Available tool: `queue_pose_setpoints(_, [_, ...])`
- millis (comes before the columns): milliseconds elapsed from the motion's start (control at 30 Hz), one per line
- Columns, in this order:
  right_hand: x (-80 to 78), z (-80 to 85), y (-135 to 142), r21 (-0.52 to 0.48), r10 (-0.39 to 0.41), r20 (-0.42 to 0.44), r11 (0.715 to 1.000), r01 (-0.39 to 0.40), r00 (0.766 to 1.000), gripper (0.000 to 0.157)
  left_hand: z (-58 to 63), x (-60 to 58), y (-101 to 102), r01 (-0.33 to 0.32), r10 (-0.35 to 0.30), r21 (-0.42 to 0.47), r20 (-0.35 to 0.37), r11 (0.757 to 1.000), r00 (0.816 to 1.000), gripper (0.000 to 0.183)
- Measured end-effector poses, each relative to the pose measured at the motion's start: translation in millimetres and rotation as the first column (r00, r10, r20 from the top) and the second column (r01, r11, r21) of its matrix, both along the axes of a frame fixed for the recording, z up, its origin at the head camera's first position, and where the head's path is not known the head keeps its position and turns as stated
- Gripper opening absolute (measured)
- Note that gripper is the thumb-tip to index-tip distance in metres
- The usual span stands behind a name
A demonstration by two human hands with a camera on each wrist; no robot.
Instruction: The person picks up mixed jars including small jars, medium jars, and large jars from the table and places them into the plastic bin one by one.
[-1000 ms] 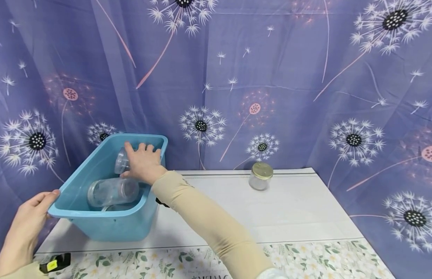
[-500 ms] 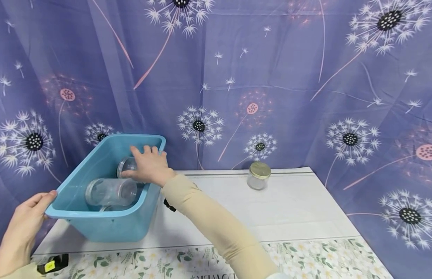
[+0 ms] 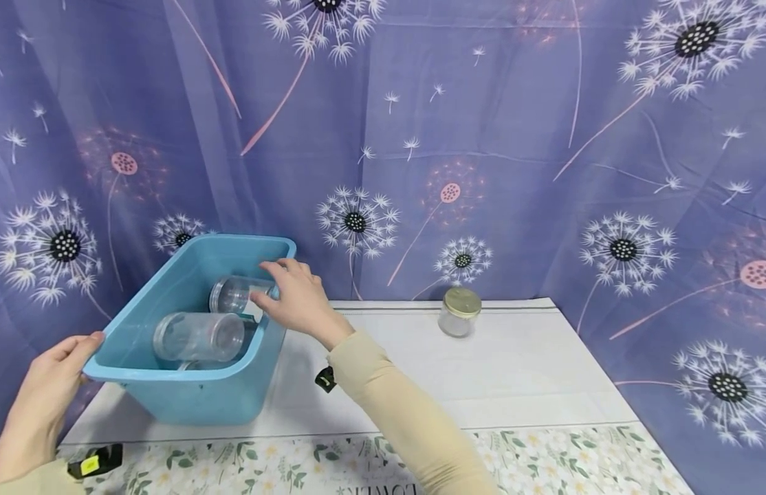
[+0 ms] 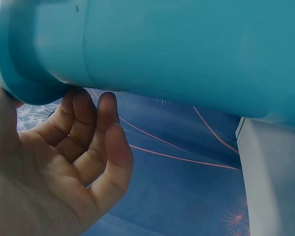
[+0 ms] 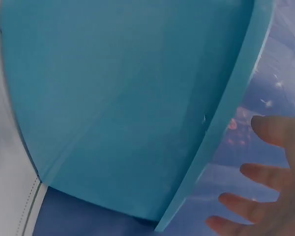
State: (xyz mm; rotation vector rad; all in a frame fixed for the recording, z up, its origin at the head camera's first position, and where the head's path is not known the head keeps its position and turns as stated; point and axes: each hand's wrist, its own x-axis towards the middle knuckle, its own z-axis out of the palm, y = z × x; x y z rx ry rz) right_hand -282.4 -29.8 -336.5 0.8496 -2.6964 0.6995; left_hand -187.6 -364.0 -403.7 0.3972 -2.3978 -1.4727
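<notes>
In the head view my left hand grips the near left corner of a blue plastic bin, thumb on top of the rim. Below that rim the fingers curl, as the left wrist view shows. Two clear jars lie on their sides inside: a near jar and a farther jar, partly hidden by the bin's side. Part of another round clear thing shows beneath the near one. My right hand hovers over the bin's right rim with fingers spread, holding nothing; the right wrist view shows them beside the rim.
A small glass jar with a gold lid stands upright toward the back of the white table. Floral cloth covers the front. A purple dandelion curtain hangs behind and at both sides.
My right hand has drawn back to the right, from over the far jar to the bin's right rim. The far jar has come into view. My left hand keeps its grip.
</notes>
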Motion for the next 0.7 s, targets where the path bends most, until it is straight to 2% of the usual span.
queue_pose_setpoints(133, [3.0, -7.3, 18.8, -0.135, 0.031, 0.001, 0.99, -0.03, 1.0, 0.049, 1.3, -0.6, 0.3, -0.005, 0.006, -0.018, 0.015, 1.0, 1.0, 0.031])
queue_pose_setpoints(267, [6.2, -16.9, 43.0, -0.281, 0.055, 0.028, 0.959, -0.045, 0.998, 0.047, 0.9, -1.3, 0.2, -0.003, 0.004, -0.028, 0.013, 1.0, 1.0, 0.031])
queue_pose_setpoints(400, [7.0, -23.5, 71.8, -0.435, 0.087, 0.074, 0.899, -0.046, 0.993, 0.045, 0.2, -2.2, -0.3, 0.001, -0.001, -0.016, 0.008, 1.0, 1.0, 0.031])
queue_pose_setpoints(567, [2.4, -33.4, 109.2, -0.583, 0.079, 0.127, 0.812, 0.01, 0.989, 0.039, -1.0, -2.8, -1.4, 0.002, -0.002, -0.008, 0.006, 1.0, 1.0, 0.032])
queue_pose_setpoints(633, [-0.7, -39.1, 124.2, -0.607, 0.056, 0.141, 0.794, 0.042, 0.988, 0.037, -1.7, -2.7, -1.1, 0.0, 0.0, -0.012, 0.008, 1.0, 1.0, 0.032])
queue_pose_setpoints(700, [-4.7, -44.9, 139.2, -0.61, 0.029, 0.147, 0.789, 0.067, 0.989, 0.037, -2.0, -2.8, -0.5, -0.001, 0.001, -0.01, 0.014, 1.0, 1.0, 0.034])
